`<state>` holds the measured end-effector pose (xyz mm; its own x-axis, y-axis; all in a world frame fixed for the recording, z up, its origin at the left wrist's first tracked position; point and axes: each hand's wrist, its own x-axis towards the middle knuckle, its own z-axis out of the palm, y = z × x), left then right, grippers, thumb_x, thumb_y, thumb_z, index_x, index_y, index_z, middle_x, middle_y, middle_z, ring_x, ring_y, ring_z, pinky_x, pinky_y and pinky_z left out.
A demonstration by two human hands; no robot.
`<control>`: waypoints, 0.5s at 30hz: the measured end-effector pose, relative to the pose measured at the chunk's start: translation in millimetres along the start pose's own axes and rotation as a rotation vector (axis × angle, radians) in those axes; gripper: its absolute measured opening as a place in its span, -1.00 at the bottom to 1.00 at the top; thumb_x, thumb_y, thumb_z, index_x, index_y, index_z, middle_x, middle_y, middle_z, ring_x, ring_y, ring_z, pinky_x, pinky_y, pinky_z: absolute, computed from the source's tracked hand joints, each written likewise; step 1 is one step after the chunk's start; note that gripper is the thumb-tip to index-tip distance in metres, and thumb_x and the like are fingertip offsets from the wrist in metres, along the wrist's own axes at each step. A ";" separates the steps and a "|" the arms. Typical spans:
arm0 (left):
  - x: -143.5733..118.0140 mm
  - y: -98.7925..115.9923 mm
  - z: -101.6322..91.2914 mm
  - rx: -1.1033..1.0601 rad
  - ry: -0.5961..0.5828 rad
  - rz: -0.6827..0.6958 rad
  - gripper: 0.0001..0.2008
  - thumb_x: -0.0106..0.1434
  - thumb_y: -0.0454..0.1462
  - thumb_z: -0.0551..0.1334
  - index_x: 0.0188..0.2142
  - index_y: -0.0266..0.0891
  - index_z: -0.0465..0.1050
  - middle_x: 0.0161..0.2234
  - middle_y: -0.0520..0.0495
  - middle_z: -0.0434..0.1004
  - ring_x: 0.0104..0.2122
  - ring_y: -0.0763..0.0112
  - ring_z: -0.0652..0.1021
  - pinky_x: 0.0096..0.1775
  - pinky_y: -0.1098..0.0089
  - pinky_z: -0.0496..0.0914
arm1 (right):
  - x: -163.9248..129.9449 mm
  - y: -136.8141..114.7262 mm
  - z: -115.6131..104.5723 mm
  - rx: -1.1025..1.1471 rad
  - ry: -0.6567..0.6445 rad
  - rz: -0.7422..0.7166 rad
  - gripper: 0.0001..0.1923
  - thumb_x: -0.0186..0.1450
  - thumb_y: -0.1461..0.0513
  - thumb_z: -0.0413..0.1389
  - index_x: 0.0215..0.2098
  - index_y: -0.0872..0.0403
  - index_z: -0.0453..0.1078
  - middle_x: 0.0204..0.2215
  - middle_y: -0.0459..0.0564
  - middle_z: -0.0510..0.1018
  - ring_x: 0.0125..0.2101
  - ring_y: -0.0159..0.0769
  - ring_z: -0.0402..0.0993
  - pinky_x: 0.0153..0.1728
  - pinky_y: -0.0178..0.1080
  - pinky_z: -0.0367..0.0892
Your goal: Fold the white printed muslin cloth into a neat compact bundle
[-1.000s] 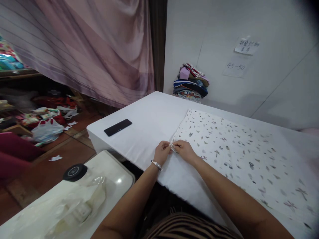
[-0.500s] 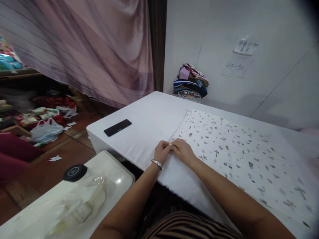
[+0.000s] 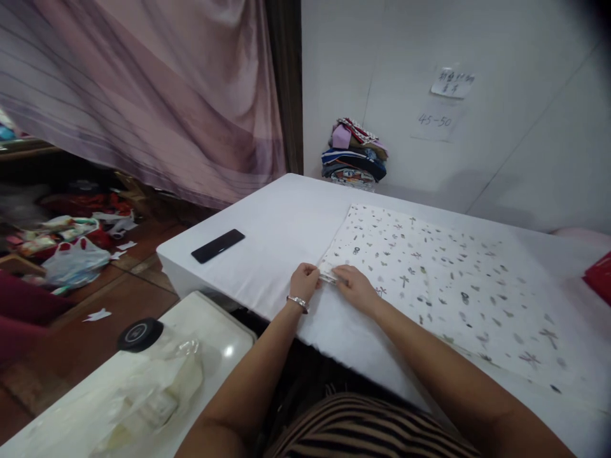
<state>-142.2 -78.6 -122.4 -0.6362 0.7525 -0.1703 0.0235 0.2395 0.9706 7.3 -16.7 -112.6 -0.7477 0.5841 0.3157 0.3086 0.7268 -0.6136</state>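
Observation:
A white fabric (image 3: 424, 273) printed with small leaf and palm motifs lies spread on the white-covered table (image 3: 272, 229). My left hand (image 3: 304, 281), with a bracelet at the wrist, pinches the near left corner of this fabric. Just to the right, my right hand (image 3: 353, 286) grips the same edge, its fingers closed. A short folded stretch of the cloth shows between the two hands. The fingertips are partly hidden by the fabric and by the hands themselves.
A black phone (image 3: 218, 246) rests on the table's left part. A lower white surface (image 3: 210, 318) at front left carries a round black object (image 3: 140, 334) and clear plastic. Folded cloths (image 3: 356, 156) are stacked by the wall. A pinkish curtain (image 3: 205, 95) hangs behind.
My hands have moved slightly apart, and more of the folded fabric edge shows between them. The view has shifted a little to the right, bringing a red item in at the right edge.

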 end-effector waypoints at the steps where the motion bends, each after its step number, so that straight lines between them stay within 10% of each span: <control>1: 0.0 1.4 -0.7 0.018 0.005 -0.009 -0.95 0.08 -0.37 0.13 -0.41 -0.23 0.28 -0.57 0.09 0.40 -0.60 0.51 0.47 -0.55 0.49 0.38 | -7.9 2.2 -5.1 -0.068 -0.001 -0.017 -0.68 0.20 0.34 0.00 -0.10 0.03 0.42 -0.09 0.03 0.47 -0.07 -0.20 0.34 -0.03 -0.13 0.26; 8: 4.0 8.1 -6.7 0.159 -0.004 -0.031 -0.87 0.00 -0.38 0.18 -0.38 -0.23 0.32 -0.58 0.09 0.41 -0.61 0.50 0.45 -0.61 0.54 0.29 | -54.7 27.2 -34.3 -0.225 0.000 -0.107 -0.72 0.30 0.27 -0.06 -0.13 0.02 0.44 -0.13 0.04 0.49 -0.11 -0.20 0.37 -0.07 -0.10 0.30; 15: 13.8 12.8 -8.8 0.256 -0.062 -0.095 -0.92 0.03 -0.35 0.17 -0.41 -0.27 0.36 -0.71 0.09 0.35 -0.66 0.49 0.42 -0.62 0.54 0.24 | -28.7 13.6 -19.9 -0.251 0.041 -0.213 -0.76 0.29 0.32 -0.04 -0.21 0.06 0.46 -0.19 0.05 0.49 -0.14 -0.22 0.34 -0.11 -0.17 0.30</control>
<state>-157.4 -70.5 -110.8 -0.5968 0.7534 -0.2761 0.1654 0.4522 0.8764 44.6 -16.3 -115.6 -0.7882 0.4202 0.4497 0.2872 0.8974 -0.3351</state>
